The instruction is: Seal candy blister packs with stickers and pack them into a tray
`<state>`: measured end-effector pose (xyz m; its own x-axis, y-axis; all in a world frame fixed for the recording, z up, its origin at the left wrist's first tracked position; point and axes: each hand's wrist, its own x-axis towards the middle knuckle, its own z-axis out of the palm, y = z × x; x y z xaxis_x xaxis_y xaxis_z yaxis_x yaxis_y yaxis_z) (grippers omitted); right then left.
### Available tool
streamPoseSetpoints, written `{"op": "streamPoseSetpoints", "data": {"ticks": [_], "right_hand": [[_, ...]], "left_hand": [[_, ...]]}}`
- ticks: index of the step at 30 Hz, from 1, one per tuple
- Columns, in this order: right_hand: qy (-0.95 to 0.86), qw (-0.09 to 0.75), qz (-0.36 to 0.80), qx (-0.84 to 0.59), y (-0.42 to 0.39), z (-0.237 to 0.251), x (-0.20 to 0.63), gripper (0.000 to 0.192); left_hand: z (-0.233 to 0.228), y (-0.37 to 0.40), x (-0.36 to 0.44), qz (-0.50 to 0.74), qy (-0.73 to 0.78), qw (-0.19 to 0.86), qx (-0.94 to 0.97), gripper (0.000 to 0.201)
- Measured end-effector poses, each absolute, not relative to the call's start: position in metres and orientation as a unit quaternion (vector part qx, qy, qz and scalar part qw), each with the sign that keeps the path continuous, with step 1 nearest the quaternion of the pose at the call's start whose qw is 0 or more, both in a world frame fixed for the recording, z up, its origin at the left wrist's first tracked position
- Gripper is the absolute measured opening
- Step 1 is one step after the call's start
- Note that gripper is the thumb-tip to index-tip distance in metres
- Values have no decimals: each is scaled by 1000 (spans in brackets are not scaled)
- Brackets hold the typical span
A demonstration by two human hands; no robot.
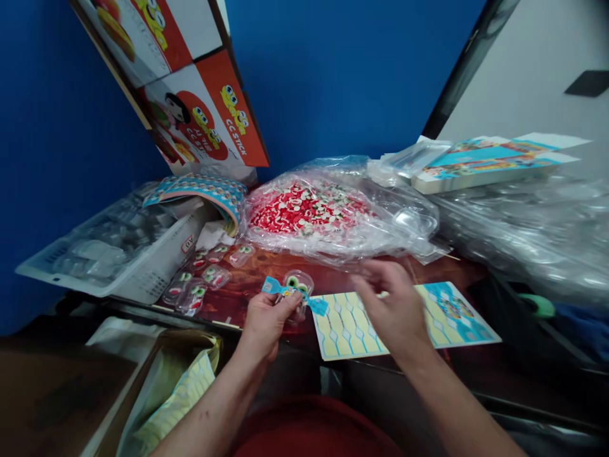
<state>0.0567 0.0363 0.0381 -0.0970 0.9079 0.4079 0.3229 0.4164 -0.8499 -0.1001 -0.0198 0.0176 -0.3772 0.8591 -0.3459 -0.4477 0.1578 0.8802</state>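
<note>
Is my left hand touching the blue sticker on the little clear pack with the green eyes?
Touching. The head view shows the left hand holding the little clear pack, its thumb resting on the blue sticker.

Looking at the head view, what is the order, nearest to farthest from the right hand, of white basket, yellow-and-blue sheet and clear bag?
1. Yellow-and-blue sheet: the right hand appears over it.
2. Clear bag: ahead and somewhat left.
3. White basket: far to the left.

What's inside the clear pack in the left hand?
Two round greenish pieces near the top. The blue sticker and left hand cover the clear pack's middle; what's behind them is hidden.
</note>
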Motion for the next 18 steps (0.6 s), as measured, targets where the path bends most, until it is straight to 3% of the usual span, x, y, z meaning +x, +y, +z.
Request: {"op": "streamPoseSetpoints", "data": {"ticks": [1, 3, 7, 12, 18], "right_hand": [[-688, 509, 237, -460, 31, 41, 59, 10], [-720, 483, 236, -439, 19, 43, 57, 10], [-661, 435, 425, -439, 2, 28, 35, 14], [-436, 488, 664, -362, -2, 11, 18, 19], [-355, 520, 688, -360, 9, 4, 29, 20]], "left_hand": [[17, -19, -98, 640, 548, 507, 181, 29], [18, -18, -91, 668, 535, 483, 185, 27], [17, -22, -73, 694, 503, 479, 190, 22], [5, -25, -55, 692, 489, 506, 159, 24], [5, -19, -66, 641, 493, 556, 192, 33]]}}
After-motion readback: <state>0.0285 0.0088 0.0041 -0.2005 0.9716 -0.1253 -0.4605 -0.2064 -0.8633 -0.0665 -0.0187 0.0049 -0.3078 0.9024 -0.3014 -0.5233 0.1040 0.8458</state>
